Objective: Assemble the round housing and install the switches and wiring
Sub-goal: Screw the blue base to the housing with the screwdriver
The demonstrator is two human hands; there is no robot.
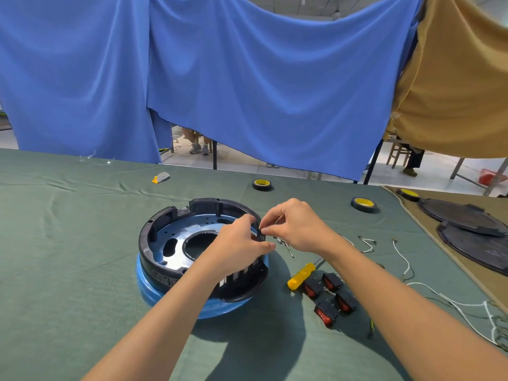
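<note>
Hands meet at the right rim of the round housing (pixel 158 270) on the table (pixel 82 257); the left hand (pixel 242 243) grips the wall, likely steadying it; the right hand (pixel 298 229) pinches what looks like a thin wire (pixel 277 219). Switches (pixel 325 312) wait nearby.

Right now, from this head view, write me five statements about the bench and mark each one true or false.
1. The left hand grips the rim of the round housing. True.
2. The right hand holds the screwdriver. False: the screwdriver lies on the green cloth, and the right hand pinches a small part at the rim.
3. Four switches lie loose to the right of the round housing. True.
4. No tape rolls lie on the table. False: three do, toward the far side.
5. White wires lie on the cloth at the right. True.
</note>
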